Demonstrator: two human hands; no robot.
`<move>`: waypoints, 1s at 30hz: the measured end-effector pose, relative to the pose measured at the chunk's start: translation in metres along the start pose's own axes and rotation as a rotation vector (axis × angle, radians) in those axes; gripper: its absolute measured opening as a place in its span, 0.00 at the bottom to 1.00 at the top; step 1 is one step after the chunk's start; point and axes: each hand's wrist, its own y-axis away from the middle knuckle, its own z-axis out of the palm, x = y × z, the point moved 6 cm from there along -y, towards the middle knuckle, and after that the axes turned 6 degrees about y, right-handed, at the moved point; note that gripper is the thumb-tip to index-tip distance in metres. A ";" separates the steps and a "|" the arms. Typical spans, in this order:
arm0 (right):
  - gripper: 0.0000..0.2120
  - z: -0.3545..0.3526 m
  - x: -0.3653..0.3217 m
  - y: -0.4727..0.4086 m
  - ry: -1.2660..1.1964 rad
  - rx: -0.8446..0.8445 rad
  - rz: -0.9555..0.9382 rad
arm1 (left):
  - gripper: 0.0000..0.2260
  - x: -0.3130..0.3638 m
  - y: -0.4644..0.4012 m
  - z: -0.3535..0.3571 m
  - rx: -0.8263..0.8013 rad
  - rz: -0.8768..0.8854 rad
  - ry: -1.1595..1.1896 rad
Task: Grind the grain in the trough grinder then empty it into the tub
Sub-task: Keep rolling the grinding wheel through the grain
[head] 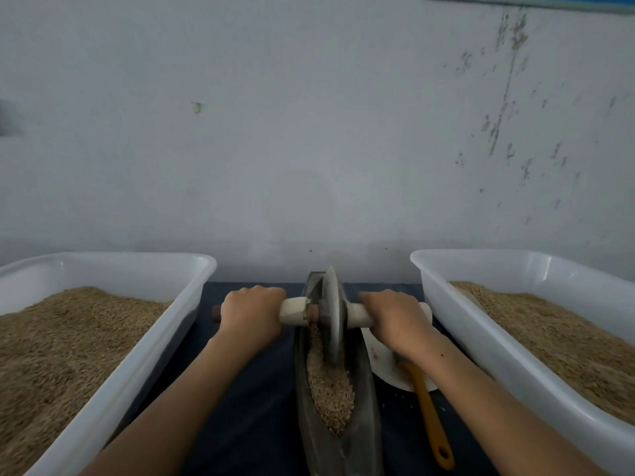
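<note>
Grinding step judged in hand: axle handle (pixel 357 316) of wheel (pixel 332 314) clenched by left hand (pixel 252 317) and right hand (pixel 395 321) at far end of trough grinder (pixel 364 424); grain (pixel 330 389) still coarse, so wheel to be rolled back toward near end next

Dull grey metal on the trough grinder (pixel 338 438), matt and faintly streaked. The wheel (pixel 332 314) looks the same worn metal; its axle handle (pixel 292 311) is pale, chalky wood. Both tubs (pixel 508 341) are smooth, translucent white plastic, slightly glossy. Coarse, gritty tan grain (pixel 330 386). Dark matt cloth (pixel 261 400) underneath, and a smooth orange plastic handle (pixel 431 417).
</note>
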 end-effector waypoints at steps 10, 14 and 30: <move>0.15 0.000 -0.004 0.011 0.037 -0.367 -0.098 | 0.12 -0.007 0.011 0.018 -0.625 -0.065 0.122; 0.16 0.002 -0.001 0.008 -0.018 -0.343 -0.088 | 0.12 -0.006 0.010 0.013 -0.573 -0.053 0.070; 0.13 -0.004 -0.006 0.002 0.111 -0.148 -0.086 | 0.19 -0.011 0.002 0.017 -0.394 -0.054 0.016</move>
